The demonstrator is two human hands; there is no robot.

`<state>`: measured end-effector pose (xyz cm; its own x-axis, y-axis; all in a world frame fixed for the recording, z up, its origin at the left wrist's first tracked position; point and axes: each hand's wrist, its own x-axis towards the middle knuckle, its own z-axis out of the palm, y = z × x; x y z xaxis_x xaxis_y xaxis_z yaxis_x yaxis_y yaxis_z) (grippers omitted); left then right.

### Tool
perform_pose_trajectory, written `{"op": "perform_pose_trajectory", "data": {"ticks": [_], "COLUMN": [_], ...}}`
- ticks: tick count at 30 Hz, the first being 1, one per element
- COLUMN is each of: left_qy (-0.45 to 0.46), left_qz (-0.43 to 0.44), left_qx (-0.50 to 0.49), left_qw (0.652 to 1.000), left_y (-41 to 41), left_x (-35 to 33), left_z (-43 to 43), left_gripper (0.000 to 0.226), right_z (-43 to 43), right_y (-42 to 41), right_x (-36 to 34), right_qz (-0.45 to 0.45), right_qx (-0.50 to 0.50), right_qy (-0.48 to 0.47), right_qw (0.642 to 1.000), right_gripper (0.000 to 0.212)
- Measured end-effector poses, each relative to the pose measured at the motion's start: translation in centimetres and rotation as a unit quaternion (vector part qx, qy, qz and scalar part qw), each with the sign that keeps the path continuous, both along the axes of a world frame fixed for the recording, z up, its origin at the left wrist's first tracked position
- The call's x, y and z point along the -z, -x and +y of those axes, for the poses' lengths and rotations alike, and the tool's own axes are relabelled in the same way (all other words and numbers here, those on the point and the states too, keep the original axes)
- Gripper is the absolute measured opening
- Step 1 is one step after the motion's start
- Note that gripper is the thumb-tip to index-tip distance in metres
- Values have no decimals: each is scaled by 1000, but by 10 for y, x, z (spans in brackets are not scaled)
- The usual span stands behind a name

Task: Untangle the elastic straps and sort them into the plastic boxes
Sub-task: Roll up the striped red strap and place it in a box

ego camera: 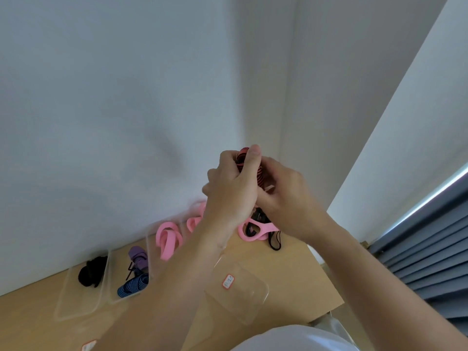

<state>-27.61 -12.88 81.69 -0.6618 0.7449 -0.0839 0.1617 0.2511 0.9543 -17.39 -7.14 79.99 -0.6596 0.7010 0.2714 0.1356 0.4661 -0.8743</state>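
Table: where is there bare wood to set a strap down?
Bare wood lies right of the clear tray, up to the table edge, and at near left before the black-strap box. Along the wall it is crowded: boxes side by side, then the tangle.

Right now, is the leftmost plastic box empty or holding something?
Holding something: a black strap bundle lies inside the leftmost box.

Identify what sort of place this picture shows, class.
Probably an indoor room, at a desk in a corner: light wooden tabletop against plain white walls, pleated blue-grey curtain on the right.
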Motion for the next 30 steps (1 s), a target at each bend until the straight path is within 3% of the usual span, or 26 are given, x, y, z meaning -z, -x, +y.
{"op": "perform_pose_trajectory", "data": {"ticks": [3, 6, 9, 11, 17, 22, 27, 30], "left_qy": [8, 18, 14, -3, -14, 1, 21, 2], "left_qz": [64, 88, 86, 86, 220, 254, 179, 85], "left_qx": [34, 118, 205, 205, 120, 80, 38, 19], "left_qw": [997, 989, 975, 975, 968, 964, 983, 996], "left_y": [12, 25, 26, 25, 19, 20, 15, 14], "left_x": [-5, -5, -3, -3, 4, 16, 14, 10], "left_z": [-4, -9, -15, -16, -21, -24, -26, -27], "left_gripper": [80, 94, 89, 79, 56, 59, 81, 75], "right_z": [12, 23, 35, 39, 39, 52, 37, 27], "right_y": [-8, -17, -23, -22, -6, -1, 10, 13], "right_x": [-5, -11, -15, -13, -2, 8, 13, 14], "right_qz": [22, 61, 78, 83, 54, -24, -36, -13], "right_qx": [-75, -91, -103, -109, -19, 75, 104, 112], "right_qy": [90, 147, 175, 166, 34, -88, -237, -303], "right_qw": [993, 983, 976, 977, 998, 993, 965, 946], "right_gripper": [17, 26, 30, 26, 20, 30, 35, 38]}}
